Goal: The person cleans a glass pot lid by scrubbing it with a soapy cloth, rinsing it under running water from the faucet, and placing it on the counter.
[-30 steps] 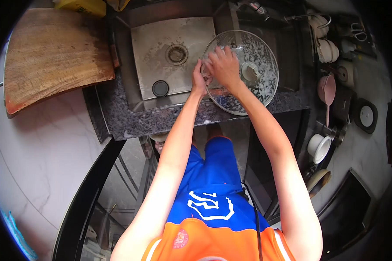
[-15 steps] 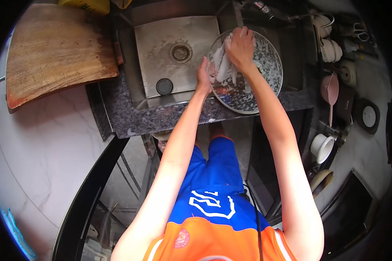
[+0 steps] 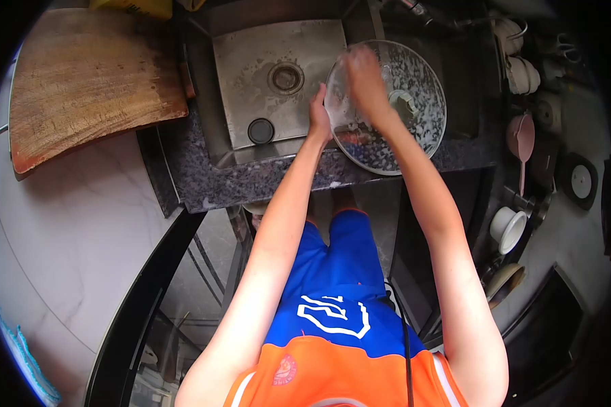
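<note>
A round clear glass plate [image 3: 421, 129], streaked with white suds, leans over the right side of the sink and its front edge. My left hand [image 3: 320, 117] grips the plate's left rim, with the thumb up along the edge. Over the upper left of the glass, my right hand [image 3: 365, 78] is curled and smeared by motion. What lies under its fingers cannot be made out. Near the middle of the plate shows a pale ring-like part [image 3: 404, 103].
The steel sink [image 3: 251, 68] holds a drain [image 3: 286, 78] and a dark round stopper [image 3: 260, 131]. A wooden cutting board [image 3: 95, 88] stands at left. The speckled counter edge [image 3: 251, 178] runs in front. At right are a pink ladle [image 3: 521, 139] and a white pot [image 3: 508, 229].
My right hand has moved up and to the left over the glass. The white foamy thing beneath it no longer shows clearly. My left hand stays on the rim.
</note>
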`<state>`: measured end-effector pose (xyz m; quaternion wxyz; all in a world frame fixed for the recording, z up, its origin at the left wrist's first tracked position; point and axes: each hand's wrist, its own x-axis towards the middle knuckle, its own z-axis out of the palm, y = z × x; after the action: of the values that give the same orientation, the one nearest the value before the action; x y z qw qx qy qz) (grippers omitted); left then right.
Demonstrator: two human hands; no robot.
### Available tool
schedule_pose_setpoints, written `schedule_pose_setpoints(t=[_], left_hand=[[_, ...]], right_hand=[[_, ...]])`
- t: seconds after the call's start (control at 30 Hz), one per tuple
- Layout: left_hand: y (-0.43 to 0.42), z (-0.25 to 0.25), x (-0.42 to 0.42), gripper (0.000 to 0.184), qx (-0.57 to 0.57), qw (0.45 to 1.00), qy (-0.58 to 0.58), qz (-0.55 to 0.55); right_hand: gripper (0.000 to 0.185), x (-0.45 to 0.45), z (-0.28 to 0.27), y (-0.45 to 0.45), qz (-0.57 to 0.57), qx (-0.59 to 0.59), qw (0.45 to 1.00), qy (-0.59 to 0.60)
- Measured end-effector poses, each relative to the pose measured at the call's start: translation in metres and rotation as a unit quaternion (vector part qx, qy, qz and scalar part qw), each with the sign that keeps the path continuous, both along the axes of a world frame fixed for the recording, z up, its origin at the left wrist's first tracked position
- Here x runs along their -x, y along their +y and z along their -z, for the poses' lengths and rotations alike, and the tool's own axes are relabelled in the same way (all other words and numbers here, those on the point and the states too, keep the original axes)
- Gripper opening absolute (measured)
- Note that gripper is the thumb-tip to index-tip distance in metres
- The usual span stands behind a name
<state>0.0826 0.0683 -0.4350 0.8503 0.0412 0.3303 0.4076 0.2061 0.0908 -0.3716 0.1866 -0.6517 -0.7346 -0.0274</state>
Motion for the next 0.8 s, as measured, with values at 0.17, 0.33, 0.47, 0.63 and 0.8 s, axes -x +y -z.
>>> schedule_pose_setpoints(t=[0.17, 0.33, 0.47, 0.63, 0.8], left_hand=[[0.002, 0.009, 0.003, 0.053, 0.025, 0.999, -0.016, 0.038], [0.004, -0.015, -0.002, 0.037, 0.079, 0.996, -0.042, -0.011], [0.007, 0.026, 0.006, 0.039, 0.016, 0.998, -0.045, 0.036], [0.006, -0.018, -0.003, 0.042, 0.075, 0.997, 0.023, -0.007], [0.007, -0.008, 0.01, 0.045, 0.052, 0.995, 0.021, 0.088]], right_hand=[[0.041, 0.029, -0.023, -0.071, -0.163, 0.045, 0.985, 0.029], [0.05, -0.008, -0.007, -0.002, 0.032, 0.16, 0.983, -0.079], [0.045, 0.024, -0.03, -0.062, -0.066, 0.063, 0.996, 0.002], [0.036, 0.031, -0.028, -0.093, -0.161, 0.053, 0.986, 0.007], [0.039, 0.011, -0.016, -0.009, 0.036, 0.051, 0.998, 0.002]])
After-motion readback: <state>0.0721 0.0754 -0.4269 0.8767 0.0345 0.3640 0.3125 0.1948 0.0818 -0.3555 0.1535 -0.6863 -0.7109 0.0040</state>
